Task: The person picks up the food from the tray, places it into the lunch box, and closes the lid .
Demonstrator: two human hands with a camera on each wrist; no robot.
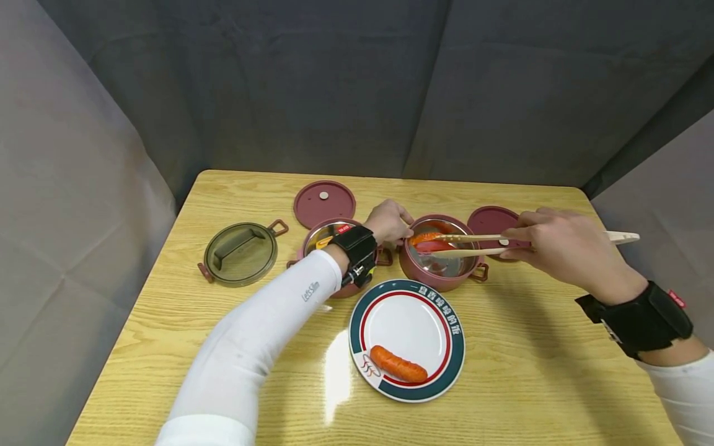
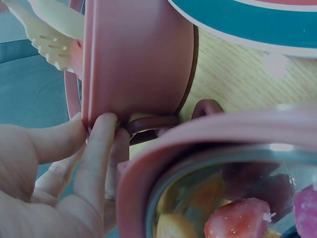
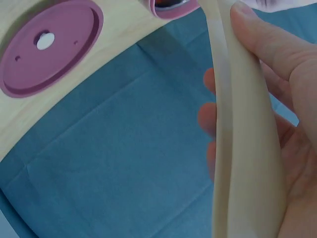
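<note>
My right hand (image 1: 535, 243) grips pale wooden tongs (image 1: 474, 244), whose tips pinch an orange sausage (image 1: 424, 236) just inside the right pink pot (image 1: 440, 282). In the right wrist view the tongs (image 3: 242, 129) run through my curled fingers (image 3: 270, 69). My left hand (image 1: 397, 224) pinches that pot's near-left rim by its side handle, and the left wrist view shows the fingers (image 2: 99, 134) on the pink wall (image 2: 138, 59). A second sausage (image 1: 398, 364) lies on the white plate (image 1: 407, 310) with a green and red border.
A left pink pot (image 1: 312, 238) holding fruit pieces (image 2: 237, 220) stands under my left wrist. Two pink lids (image 1: 325, 203) (image 1: 491, 220) lie behind the pots. A clear greenish lid (image 1: 241, 253) with handles sits at left. Grey curtains surround the wooden table (image 1: 530, 371).
</note>
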